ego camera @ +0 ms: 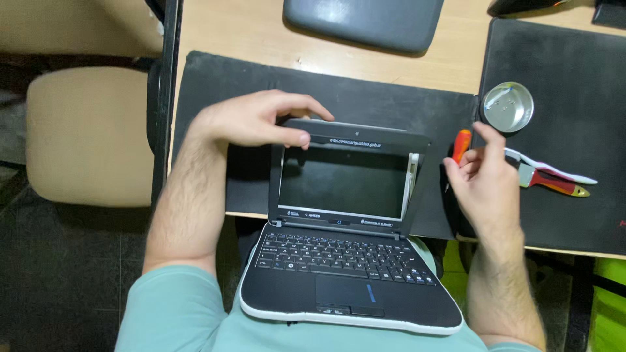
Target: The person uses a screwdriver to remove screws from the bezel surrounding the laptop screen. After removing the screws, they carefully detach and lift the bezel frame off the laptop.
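Note:
A small black laptop [345,261] with a white edge rests on my lap, lid up and screen dark. The screen bezel is lifted away along its right side [412,182]. My left hand [257,119] grips the top left corner of the lid, thumb on the front of the bezel. My right hand [481,182] hovers just right of the screen and holds a screwdriver with a red and orange handle [461,145], tip pointing down beside the lid.
A black mat [215,85] covers the wooden desk behind the laptop. On a second mat to the right [574,195] sit a round metal dish [508,106], a white tool and a red-handled tool [554,179]. A grey case [365,23] lies at the far edge. A beige chair [85,133] stands left.

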